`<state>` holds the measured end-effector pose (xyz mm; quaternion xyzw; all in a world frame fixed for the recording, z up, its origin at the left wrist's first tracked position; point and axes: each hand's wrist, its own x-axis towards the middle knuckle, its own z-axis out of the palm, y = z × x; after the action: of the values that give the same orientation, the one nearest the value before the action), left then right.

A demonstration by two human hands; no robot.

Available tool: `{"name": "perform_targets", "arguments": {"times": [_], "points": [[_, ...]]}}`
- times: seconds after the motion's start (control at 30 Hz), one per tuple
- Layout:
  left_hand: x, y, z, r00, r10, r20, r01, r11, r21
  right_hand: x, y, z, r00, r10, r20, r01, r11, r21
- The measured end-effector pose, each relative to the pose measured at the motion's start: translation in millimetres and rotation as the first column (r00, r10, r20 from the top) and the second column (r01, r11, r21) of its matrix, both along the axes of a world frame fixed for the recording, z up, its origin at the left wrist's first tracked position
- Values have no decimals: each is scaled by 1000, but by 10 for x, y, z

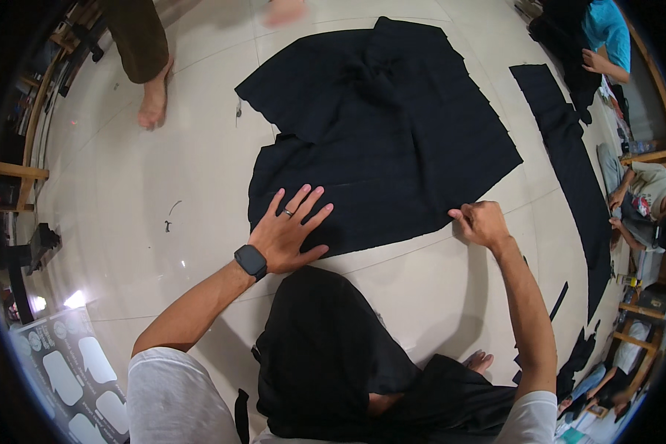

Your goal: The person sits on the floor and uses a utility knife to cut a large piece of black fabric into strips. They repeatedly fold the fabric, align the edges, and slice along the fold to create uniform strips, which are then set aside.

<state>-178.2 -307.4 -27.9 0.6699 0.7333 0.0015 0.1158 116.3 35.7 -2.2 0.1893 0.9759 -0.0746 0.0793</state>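
A large piece of black fabric [362, 159] lies spread on the tiled floor in front of me, creased near its far middle. Its left side has a notch, and its right edge is slightly jagged. My left hand [288, 229] rests flat on the near left corner, fingers spread; a ring and a dark watch [251, 261] show on that arm. At the near right edge my right hand [481, 223] is closed, thumb and fingers pinching the cloth's border. The fingertips of that hand are partly hidden.
A long black fabric strip [570, 166] lies to the right, with dark scraps [576, 359] nearer me. Someone's bare foot [154, 100] stands at the far left. Several people sit along the right side. A printed sheet [70, 377] lies at lower left.
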Motion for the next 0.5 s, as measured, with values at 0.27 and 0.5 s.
{"name": "perform_targets", "arguments": {"times": [0.27,0.5], "points": [[-4,1,-25,1000,10,14,-10,1000,-2,344,462,69,999,-49,-16,50,995,84],[-14,-9,-2,1000,-5,18,4,999,35,674,910,182,991,-66,-112,80,989,124]]}}
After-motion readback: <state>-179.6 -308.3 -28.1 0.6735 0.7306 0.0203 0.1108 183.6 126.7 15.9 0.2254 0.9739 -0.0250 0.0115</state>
